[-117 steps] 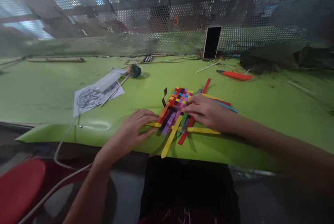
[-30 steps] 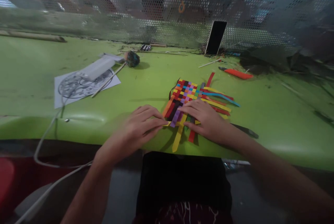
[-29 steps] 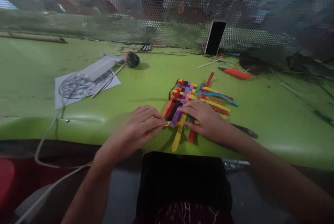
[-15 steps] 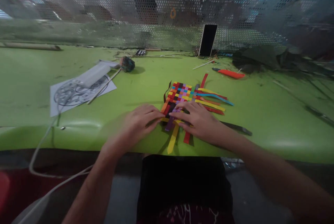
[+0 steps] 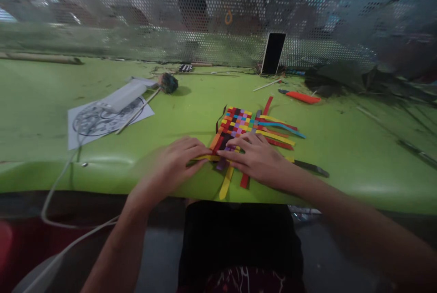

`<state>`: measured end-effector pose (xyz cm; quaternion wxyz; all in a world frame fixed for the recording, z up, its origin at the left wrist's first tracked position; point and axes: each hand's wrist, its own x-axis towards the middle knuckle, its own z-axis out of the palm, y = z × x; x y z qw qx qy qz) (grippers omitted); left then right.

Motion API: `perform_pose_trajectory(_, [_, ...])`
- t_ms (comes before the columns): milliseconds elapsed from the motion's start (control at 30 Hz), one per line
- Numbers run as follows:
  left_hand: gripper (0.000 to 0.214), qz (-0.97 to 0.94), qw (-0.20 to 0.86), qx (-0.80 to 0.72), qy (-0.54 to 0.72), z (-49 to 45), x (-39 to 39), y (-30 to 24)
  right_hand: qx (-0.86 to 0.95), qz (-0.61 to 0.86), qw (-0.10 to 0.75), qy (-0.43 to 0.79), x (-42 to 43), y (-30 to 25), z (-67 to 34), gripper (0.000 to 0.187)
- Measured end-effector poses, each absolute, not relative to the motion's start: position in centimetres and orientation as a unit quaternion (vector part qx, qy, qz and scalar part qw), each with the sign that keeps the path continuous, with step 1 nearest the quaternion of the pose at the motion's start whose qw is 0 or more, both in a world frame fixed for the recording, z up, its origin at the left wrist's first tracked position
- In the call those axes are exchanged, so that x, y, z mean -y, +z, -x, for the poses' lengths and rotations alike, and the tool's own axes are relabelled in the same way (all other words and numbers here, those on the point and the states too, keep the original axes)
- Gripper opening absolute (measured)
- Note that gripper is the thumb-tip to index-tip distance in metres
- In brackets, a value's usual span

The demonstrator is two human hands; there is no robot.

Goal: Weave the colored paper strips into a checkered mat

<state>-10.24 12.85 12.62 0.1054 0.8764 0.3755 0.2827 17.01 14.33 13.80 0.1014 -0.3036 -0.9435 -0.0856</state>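
A woven mat of colourful paper strips [image 5: 235, 122] lies on the green tabletop, loose strip ends sticking out to the right and towards me. At its near left corner, my left hand [image 5: 175, 161] is closed with thumb and forefinger on a yellow strip [image 5: 212, 158] running across the near edge. My right hand [image 5: 257, 154] lies over the near part of the mat, fingers stretched left and apart, fingertips touching dark, red and purple strips. It hides part of the weave. A dark strip end [image 5: 312, 168] comes out beneath my right wrist.
A phone [image 5: 273, 53] leans upright at the perforated back screen. An orange-handled cutter [image 5: 302, 97] lies behind the mat to the right. To the left are a patterned paper sheet [image 5: 80, 136], a white power strip [image 5: 124, 96] with its cable, a stick and a dark ball [image 5: 168, 83].
The yellow strip now sticks out farther left, under my left fingers. My right fingertips have shifted slightly left over the purple strip. The view has moved a little.
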Motion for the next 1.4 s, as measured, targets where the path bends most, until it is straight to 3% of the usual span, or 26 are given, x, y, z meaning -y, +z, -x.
perform_pose_trajectory(133, [0.025,-0.883,0.115,-0.386,0.242,10.3,-12.8,13.0,0.950,0.284,0.084,-0.094,-14.4,13.9,-17.2,0.047])
perform_pose_trajectory(367, [0.032,-0.856,0.129,-0.416,0.278,9.7,-13.1,12.4,0.950,0.287,0.078,-0.093,-14.3,14.1,-17.3,0.044])
perform_pose_trajectory(667, [0.045,-0.756,0.359,-0.410,0.364,9.2,-14.8,13.3,0.946,0.298,0.075,-0.100,-14.3,13.7,-17.2,0.045])
perform_pose_trajectory(800, [0.041,-0.773,0.344,-0.400,0.352,9.6,-14.9,13.2,0.947,0.296,0.075,-0.099,-14.3,13.8,-17.2,0.045])
perform_pose_trajectory(1033, [0.056,-0.795,0.334,-0.372,0.344,9.2,-14.8,13.2,0.948,0.288,0.081,-0.113,-14.4,13.7,-17.2,0.042])
perform_pose_trajectory(1400, [0.062,-0.792,0.368,-0.349,0.340,9.1,-15.1,13.4,0.946,0.288,0.089,-0.117,-14.2,13.8,-17.2,0.040])
